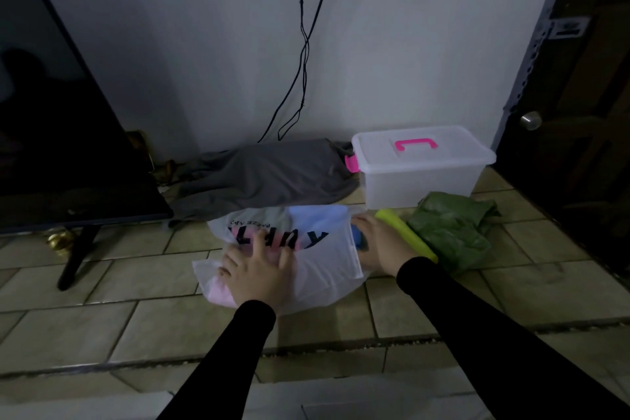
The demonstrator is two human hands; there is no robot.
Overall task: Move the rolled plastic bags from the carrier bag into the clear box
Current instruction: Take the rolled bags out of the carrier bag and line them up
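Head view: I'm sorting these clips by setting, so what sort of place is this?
Probably a room in a home, seen at floor level: a flat-screen TV on legs, a tiled floor, and a dark door with a round knob at the right.

I see a white printed carrier bag lying flat, a blue roll at its mouth, a yellow roll beside, the clear box lidded.

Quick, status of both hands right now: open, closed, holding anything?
Left hand: open, fingers spread flat, pressing down on the white carrier bag.
Right hand: closed around a blue roll at the bag's mouth.
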